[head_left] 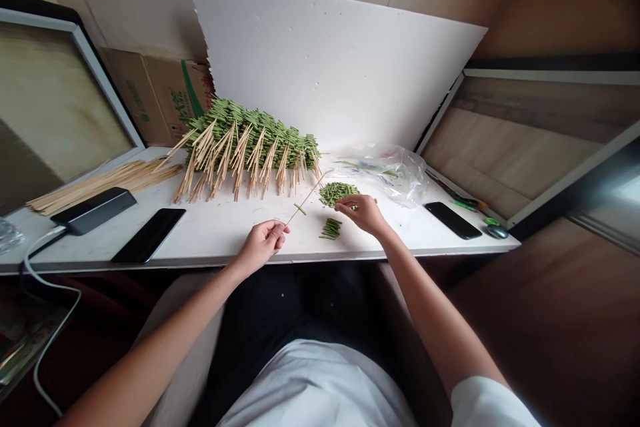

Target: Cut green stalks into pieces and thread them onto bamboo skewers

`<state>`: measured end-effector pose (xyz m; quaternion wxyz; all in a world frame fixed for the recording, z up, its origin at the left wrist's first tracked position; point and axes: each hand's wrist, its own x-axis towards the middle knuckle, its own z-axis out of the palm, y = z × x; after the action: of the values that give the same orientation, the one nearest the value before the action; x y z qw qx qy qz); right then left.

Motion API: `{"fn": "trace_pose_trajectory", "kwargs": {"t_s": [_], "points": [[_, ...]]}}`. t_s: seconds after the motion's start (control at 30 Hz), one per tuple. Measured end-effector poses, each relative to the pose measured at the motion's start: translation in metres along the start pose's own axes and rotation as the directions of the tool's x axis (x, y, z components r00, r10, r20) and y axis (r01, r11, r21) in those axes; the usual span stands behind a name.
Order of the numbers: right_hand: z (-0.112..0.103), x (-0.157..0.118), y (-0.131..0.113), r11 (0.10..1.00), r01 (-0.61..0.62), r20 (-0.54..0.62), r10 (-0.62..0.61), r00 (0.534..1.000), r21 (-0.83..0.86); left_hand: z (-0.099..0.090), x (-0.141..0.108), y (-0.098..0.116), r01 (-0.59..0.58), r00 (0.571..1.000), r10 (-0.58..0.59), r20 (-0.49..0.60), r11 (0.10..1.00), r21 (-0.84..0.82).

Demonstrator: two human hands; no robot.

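L grip (270, 239) on skewer (313, 192) end; bean pc (300, 209) beyond fingers, prob. threaded.

White table (200, 233): green pieces (339, 193), sticks (110, 180), phones (150, 235), clear bag (410, 180).

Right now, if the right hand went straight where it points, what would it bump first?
Probably the green piece on the thin stick, though the right hand might brush the edge of the green pile first; the depth is unclear.
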<state>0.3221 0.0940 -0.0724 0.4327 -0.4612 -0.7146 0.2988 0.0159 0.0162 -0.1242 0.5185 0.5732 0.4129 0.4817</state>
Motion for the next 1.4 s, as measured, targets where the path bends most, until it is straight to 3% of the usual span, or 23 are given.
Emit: {"fn": "trace_pose_trajectory", "kwargs": {"t_s": [0.13,0.3,0.7,1.4], "points": [[0.005,0.002,-0.011,0.887,-0.099,-0.054,0.138,0.989,0.451,-0.001,-0.001,-0.004,-0.013,1.0,0.012,0.019,0.998,0.055],[0.01,0.003,-0.017,0.736,-0.159,-0.025,0.233,0.972,0.658,-0.002,-0.001,-0.008,-0.017,1.0,0.015,0.026,0.996,0.09],[0.015,0.002,-0.017,0.718,-0.15,-0.038,0.239,0.97,0.68,-0.004,-0.001,-0.009,-0.017,1.0,0.014,0.027,0.993,0.113],[0.013,-0.006,-0.025,0.831,-0.054,-0.093,0.127,0.988,0.554,-0.003,-0.002,-0.012,-0.037,0.999,0.03,0.04,0.983,0.18]]}}
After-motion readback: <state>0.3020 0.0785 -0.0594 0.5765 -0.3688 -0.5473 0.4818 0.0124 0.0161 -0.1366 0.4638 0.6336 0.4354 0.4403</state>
